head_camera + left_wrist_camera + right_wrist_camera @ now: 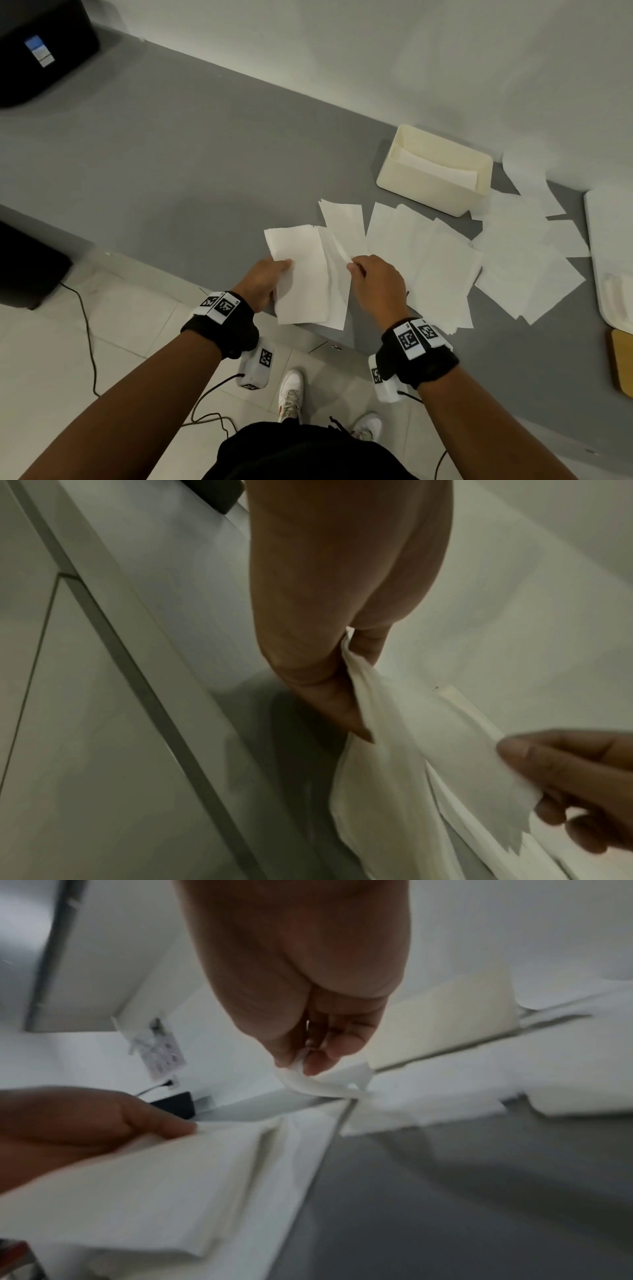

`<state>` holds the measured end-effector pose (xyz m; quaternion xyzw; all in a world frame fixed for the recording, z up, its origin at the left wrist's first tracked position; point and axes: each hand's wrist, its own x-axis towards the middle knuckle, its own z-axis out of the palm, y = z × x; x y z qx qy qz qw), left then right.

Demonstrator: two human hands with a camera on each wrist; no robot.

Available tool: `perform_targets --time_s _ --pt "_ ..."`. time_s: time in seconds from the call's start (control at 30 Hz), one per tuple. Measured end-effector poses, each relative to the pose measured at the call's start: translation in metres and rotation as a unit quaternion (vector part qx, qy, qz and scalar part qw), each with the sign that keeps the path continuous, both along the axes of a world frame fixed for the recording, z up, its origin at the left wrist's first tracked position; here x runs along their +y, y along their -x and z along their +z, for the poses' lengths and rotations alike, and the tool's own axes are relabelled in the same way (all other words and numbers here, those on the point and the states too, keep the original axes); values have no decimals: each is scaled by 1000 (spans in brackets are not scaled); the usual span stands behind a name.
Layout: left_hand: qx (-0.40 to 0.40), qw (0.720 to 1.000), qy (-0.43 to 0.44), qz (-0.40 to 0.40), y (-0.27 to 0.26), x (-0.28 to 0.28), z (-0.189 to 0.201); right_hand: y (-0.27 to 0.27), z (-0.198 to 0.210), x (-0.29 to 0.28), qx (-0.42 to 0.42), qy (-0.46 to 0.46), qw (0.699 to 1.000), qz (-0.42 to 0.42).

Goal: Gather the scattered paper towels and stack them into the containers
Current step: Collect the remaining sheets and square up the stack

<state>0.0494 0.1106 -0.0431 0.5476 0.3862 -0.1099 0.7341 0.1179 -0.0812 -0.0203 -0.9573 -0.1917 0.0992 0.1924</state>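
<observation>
Holding a small stack of paper towels (pixel 301 274) over the bench (pixel 171 178) edge, the left hand (pixel 263 279) pinches them; the right hand (pixel 376 281) nips another sheet's (pixel 322 1087) corner. They look light, limp and tearable, best gripped by the edges.

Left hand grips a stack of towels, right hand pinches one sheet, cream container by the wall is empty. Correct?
Not quite: the cream container already holds folded towels, as the head view shows. The left hand does grip a stack of towels, and the right hand pinches one sheet.
</observation>
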Motion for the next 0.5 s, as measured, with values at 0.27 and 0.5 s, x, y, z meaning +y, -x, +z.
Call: perform_targets --time_s 0.27,0.5 --pt "16 996 84 19 -9 -9 7 30 13 25 -27 12 988 152" --pt "15 991 133 9 -11 -10 4 43 2 32 -9 22 982 186"
